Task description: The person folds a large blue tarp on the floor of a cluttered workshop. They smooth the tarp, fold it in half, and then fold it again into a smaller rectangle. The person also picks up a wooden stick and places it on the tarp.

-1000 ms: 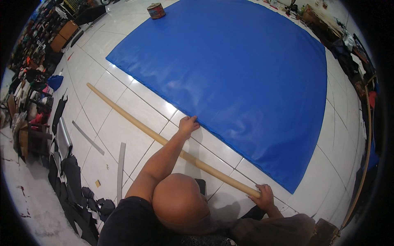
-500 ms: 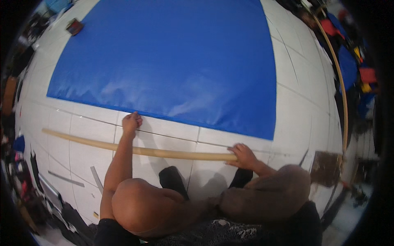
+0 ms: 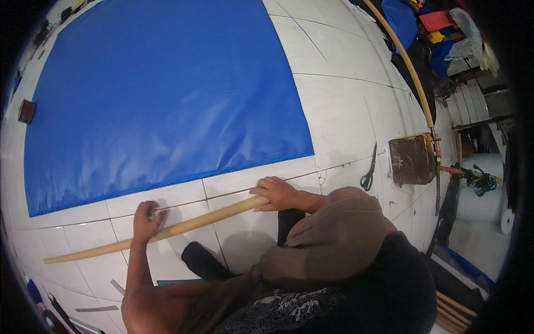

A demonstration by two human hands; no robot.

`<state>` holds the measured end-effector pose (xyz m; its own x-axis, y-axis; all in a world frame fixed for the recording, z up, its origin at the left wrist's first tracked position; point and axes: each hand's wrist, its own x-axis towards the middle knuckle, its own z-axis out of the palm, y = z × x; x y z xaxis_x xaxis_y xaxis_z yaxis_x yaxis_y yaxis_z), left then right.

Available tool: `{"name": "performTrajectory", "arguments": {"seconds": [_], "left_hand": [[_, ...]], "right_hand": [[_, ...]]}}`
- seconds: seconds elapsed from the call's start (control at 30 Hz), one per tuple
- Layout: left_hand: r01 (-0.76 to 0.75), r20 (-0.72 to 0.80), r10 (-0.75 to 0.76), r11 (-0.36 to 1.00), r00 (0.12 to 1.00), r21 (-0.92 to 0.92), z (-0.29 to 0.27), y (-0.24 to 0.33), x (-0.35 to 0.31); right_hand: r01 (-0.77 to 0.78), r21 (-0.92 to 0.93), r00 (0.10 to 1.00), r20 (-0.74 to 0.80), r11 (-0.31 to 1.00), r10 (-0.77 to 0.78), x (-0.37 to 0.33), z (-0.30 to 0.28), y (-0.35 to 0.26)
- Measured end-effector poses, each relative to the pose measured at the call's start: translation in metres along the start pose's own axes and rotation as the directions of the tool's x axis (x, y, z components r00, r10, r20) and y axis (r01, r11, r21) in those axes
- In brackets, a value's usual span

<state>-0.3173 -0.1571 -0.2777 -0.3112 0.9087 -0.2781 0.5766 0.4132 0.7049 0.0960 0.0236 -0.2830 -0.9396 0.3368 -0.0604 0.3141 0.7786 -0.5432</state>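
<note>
A large blue sheet (image 3: 161,106) lies flat on the tiled floor, slightly wrinkled along its near edge. On the tiles in front of it a long tan pole (image 3: 208,220) runs from far left up to my right hand. That right hand (image 3: 273,193) is closed over the pole's right end. My left hand (image 3: 147,220) hovers just short of the sheet's near edge, thumb and fingers apart, with nothing in it. Its wrist crosses over the pole.
Black-handled scissors (image 3: 367,181) lie to the right, beside a brown, stained square tin (image 3: 413,160). A second tan pole (image 3: 409,64) curves along the right side, near piled materials. A small tin (image 3: 26,112) stands at the sheet's left edge. Metal strips (image 3: 97,309) lie at lower left.
The view has turned to the right, so the sheet sits further left. My left hand has come off the sheet's edge and its fingers have spread. My right hand stays at the pole's end.
</note>
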Motion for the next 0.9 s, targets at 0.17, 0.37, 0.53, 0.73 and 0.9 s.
{"name": "performTrajectory", "arguments": {"seconds": [0.17,0.37,0.53,0.73,0.9], "left_hand": [[-0.16,-0.154,0.235,0.908,0.96,0.387,0.01,0.024,-0.002],[-0.116,-0.152,0.228,0.842,0.962,0.527,0.005,-0.001,0.019],[-0.077,-0.137,0.163,0.869,0.977,0.49,0.015,-0.008,0.022],[-0.086,-0.128,0.168,0.871,0.977,0.484,0.004,0.001,0.016],[-0.05,-0.345,0.169,0.943,0.923,0.33,-0.001,-0.019,0.015]], "right_hand": [[-0.12,-0.086,0.986,-0.127,0.989,0.109,0.011,-0.011,0.01],[-0.381,-0.327,0.921,-0.221,0.865,0.322,-0.009,-0.037,0.053],[-0.406,-0.259,0.914,-0.145,0.877,0.38,-0.015,-0.024,0.067],[-0.411,-0.107,0.901,-0.198,0.905,0.386,-0.011,-0.02,0.072],[-0.333,-0.135,0.914,-0.29,0.933,0.284,0.008,-0.036,0.039]]}}
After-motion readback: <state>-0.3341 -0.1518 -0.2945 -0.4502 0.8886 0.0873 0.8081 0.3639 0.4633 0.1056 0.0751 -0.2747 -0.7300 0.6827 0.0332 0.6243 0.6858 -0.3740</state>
